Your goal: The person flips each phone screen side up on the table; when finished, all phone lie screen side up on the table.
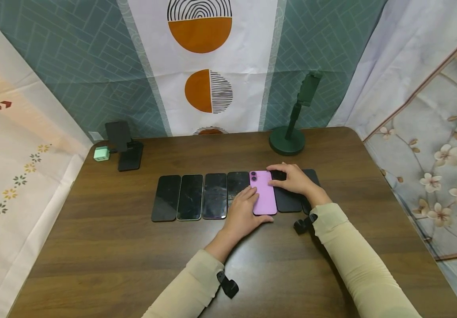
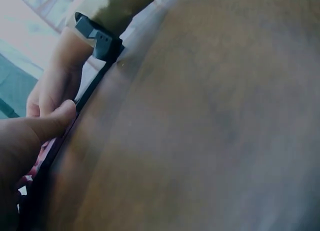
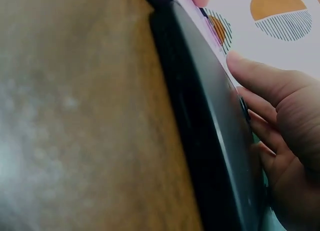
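A pink phone (image 1: 266, 201) lies back up, its camera lenses at the upper left, within a row of dark phones. My left hand (image 1: 243, 212) touches its left side with the fingertips, the thumb (image 2: 62, 116) stretched along the bottom edge. From the right, my right hand (image 1: 293, 179) reaches over a dark phone (image 1: 288, 201); its thumb (image 3: 245, 68) touches the pink phone's right side and a finger lies by the top edge. Left of the pink phone is a dark phone (image 1: 234, 181), partly hidden by my left hand. Another dark phone (image 1: 311, 175) is partly covered at the far right.
Three more dark phones, including one with a pale rim (image 1: 190, 198), continue the row leftward on the wooden table (image 1: 113, 247). A black stand (image 1: 130, 154) and a mint-green cube (image 1: 101, 153) are at the back left. A green stand (image 1: 288, 140) rises at the back right.
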`<action>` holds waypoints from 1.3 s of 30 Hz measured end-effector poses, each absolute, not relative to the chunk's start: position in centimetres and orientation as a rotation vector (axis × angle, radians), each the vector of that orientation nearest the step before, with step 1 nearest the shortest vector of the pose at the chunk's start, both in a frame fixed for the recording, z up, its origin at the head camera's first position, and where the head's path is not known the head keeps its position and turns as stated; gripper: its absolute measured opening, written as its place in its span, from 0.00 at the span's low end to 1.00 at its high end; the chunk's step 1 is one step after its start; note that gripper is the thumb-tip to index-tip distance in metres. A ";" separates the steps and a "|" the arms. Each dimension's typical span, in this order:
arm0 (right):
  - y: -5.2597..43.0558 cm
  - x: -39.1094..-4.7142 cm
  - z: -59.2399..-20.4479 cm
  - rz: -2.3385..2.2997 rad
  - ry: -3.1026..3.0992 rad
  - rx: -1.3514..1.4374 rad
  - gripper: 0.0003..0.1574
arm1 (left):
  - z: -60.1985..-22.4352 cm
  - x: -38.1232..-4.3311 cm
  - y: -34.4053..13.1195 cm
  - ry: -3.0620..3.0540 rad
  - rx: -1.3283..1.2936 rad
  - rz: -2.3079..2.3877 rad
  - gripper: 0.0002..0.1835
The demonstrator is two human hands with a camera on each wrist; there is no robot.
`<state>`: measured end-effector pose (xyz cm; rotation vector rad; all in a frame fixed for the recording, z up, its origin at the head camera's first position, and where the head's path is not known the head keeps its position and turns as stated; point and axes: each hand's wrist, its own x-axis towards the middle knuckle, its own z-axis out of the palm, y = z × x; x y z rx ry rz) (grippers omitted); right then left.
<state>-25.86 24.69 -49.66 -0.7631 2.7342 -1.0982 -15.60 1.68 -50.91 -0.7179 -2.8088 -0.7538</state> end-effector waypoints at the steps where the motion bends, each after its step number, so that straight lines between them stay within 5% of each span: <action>1: 24.7 -25.8 -49.6 -1.089 2.736 -0.773 0.32 | -51.0 -15.6 1.7 -2.810 -0.721 -0.746 0.45; 15: 24.3 -25.7 -49.7 -1.261 2.676 -0.648 0.20 | -51.3 -15.5 2.3 -2.842 -0.756 -0.759 0.43; 26: 23.6 -24.3 -46.8 -1.446 2.571 -0.720 0.22 | -51.3 -15.2 2.1 -2.872 -0.781 -0.772 0.41; 39: 24.7 -26.1 -50.2 -1.662 2.388 -0.865 0.23 | -51.2 -15.1 1.4 -2.854 -0.904 -0.851 0.36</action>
